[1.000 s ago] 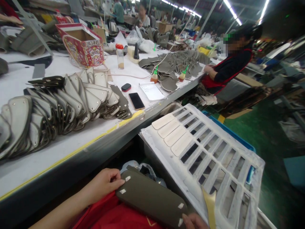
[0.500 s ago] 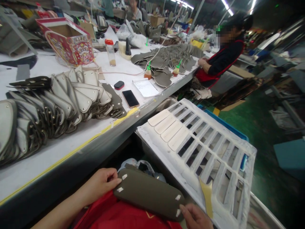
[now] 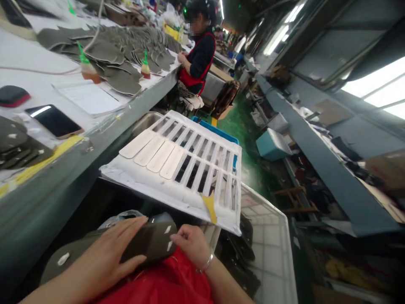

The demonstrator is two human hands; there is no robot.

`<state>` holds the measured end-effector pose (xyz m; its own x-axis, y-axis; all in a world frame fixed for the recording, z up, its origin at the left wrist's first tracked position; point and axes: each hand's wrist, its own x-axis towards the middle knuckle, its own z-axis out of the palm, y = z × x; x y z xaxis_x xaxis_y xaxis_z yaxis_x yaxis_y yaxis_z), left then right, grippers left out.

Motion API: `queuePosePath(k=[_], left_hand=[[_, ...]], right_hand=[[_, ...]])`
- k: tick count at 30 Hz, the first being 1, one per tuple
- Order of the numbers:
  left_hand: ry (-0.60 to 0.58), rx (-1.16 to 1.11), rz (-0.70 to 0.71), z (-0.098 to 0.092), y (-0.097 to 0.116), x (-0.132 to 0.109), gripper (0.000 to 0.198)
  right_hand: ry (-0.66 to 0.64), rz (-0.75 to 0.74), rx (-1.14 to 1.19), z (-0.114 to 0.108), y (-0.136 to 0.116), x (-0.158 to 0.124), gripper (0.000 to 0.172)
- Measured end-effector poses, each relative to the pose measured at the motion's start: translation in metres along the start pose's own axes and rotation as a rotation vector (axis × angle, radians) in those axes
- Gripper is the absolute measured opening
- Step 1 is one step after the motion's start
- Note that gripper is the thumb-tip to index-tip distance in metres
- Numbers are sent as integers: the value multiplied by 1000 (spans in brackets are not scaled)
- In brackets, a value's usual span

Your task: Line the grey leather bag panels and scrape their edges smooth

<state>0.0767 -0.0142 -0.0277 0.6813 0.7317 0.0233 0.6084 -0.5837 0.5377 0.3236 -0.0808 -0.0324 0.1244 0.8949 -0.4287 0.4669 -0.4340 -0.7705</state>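
Note:
A dark olive-grey panel (image 3: 148, 236) with rounded ends and small white tabs lies across my lap, over red cloth (image 3: 171, 278). My left hand (image 3: 110, 249) rests flat on top of it, fingers stretched out and thumb apart, covering its middle. At the panel's right end, my right hand (image 3: 193, 245) is closed, thumb and index finger pinched on the edge beside a white tab (image 3: 170, 245). A bracelet is on the right wrist. Behind the panel, a clear plastic bag (image 3: 122, 216) is partly hidden.
A slotted white rack (image 3: 136, 169) holds several cream rounded strips (image 3: 161, 155) and a yellow scraper-like piece (image 3: 210, 207). Below right stands a white crate (image 3: 268, 236) with dark pieces. The table at left bears a phone (image 3: 53, 120), paper and glue bottles. A co-worker (image 3: 201, 55) is beyond.
The view has swung to the right. My left hand has gone from pinching the panel's left end to lying flat across it. My right hand stays at the right end.

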Motion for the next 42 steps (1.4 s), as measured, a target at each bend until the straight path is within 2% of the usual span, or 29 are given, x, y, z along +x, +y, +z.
queuePosePath(k=[3, 6, 9, 13, 19, 25, 33, 36, 39, 40, 42], left_hand=[[-151, 74, 90, 24, 31, 31, 78], [-147, 137, 93, 39, 43, 39, 77], [-104, 142, 91, 43, 43, 37, 70], [-70, 148, 115, 45, 43, 34, 61], [-48, 201, 129, 49, 46, 35, 59], [-25, 223, 163, 49, 45, 36, 60], [-50, 211, 138, 48, 47, 41, 59], [-48, 212, 141, 46, 44, 40, 64], [-15, 210, 212, 37, 38, 32, 73], [-4, 210, 253, 33, 36, 28, 68], [10, 207, 321, 27, 33, 20, 45]], right_hand=[[-16, -30, -49, -2, 1, 0, 22], [-17, -50, -67, -4, 4, 0, 23], [-28, -38, -54, -4, 6, -1, 24], [-43, -48, -49, -5, 7, -3, 23], [-24, -88, -97, -7, 5, -4, 21], [-39, -130, -241, -11, 0, 1, 22], [-65, -113, -389, -13, -10, 6, 27], [-64, -146, -436, -13, -12, 5, 28], [-68, -137, -434, -12, -14, 5, 28], [-74, -125, -426, -12, -14, 5, 27], [-86, -106, -412, -12, -15, 7, 27]])
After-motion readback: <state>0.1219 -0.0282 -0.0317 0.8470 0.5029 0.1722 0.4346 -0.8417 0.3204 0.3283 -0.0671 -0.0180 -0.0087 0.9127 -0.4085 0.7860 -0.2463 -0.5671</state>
